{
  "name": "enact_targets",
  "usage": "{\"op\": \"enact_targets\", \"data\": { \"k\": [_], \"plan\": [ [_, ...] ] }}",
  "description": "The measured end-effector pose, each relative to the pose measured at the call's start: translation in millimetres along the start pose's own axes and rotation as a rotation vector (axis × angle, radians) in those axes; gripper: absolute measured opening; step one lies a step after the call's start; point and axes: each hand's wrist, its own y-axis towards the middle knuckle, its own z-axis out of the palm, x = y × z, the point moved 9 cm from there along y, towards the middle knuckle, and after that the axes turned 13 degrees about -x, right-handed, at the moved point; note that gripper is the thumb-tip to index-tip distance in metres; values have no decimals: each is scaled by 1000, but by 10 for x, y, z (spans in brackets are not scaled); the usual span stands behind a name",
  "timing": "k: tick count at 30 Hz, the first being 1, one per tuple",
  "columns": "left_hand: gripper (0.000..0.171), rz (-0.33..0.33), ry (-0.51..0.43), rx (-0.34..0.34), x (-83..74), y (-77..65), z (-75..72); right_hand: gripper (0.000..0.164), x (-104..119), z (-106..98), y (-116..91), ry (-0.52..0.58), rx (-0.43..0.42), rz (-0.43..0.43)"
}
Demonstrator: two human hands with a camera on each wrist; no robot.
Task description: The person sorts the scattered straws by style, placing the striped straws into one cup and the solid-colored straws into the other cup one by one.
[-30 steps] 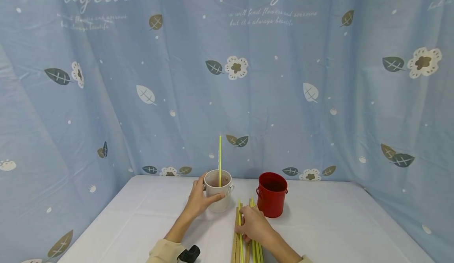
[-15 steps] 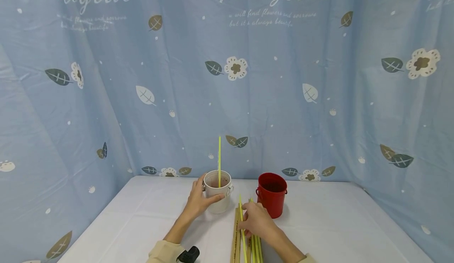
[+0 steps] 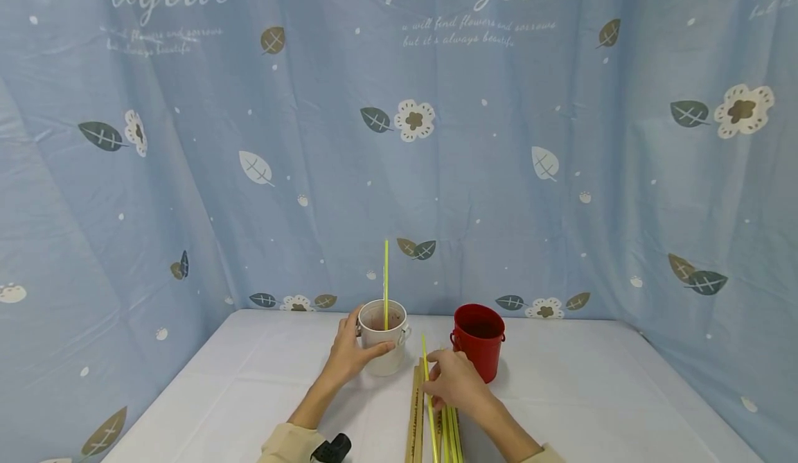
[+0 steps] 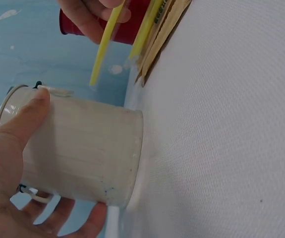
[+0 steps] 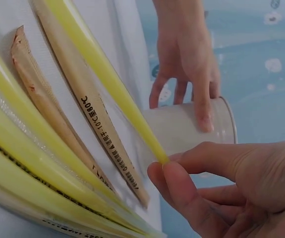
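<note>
My left hand (image 3: 344,352) grips the side of a small white bucket (image 3: 383,357), its thumb along the near wall in the left wrist view. One yellow straw (image 3: 386,276) stands upright inside that bucket. Between thumb and fingertips, my right hand (image 3: 458,383) pinches another yellow straw (image 5: 110,79), tilted above the pile. Below lie several paper-wrapped straws (image 3: 414,414) with printed text, and several yellow straws (image 3: 454,442) in clear wrapping, partly hidden by the right hand and forearm.
A red bucket (image 3: 479,352) stands just beyond the right hand, its handle hanging at the sides. The white-covered table (image 3: 598,394) ends at a blue patterned curtain (image 3: 474,206) behind both buckets.
My right hand has drawn the pinched yellow straw up from the pile and slightly away from me, its lower part now angled to the right. The left hand holds still on the white bucket.
</note>
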Motion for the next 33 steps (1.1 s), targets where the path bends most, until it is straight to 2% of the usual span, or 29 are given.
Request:
{"op": "enact_targets", "data": {
  "k": [7,13,25,33],
  "plan": [
    [103,-5,1,1,13,-8,3,53,21,-10,4,7,17,-3],
    [103,-2,-3,-1,10,-10,6,52,73,-54,9,26,17,-43],
    [103,9,-10,1,-16,0,5,57,139,-180,57,43,-53,-66],
    [103,18,-8,-5,-22,-2,-1,53,164,-243,94,30,-113,-98]
  ]
}}
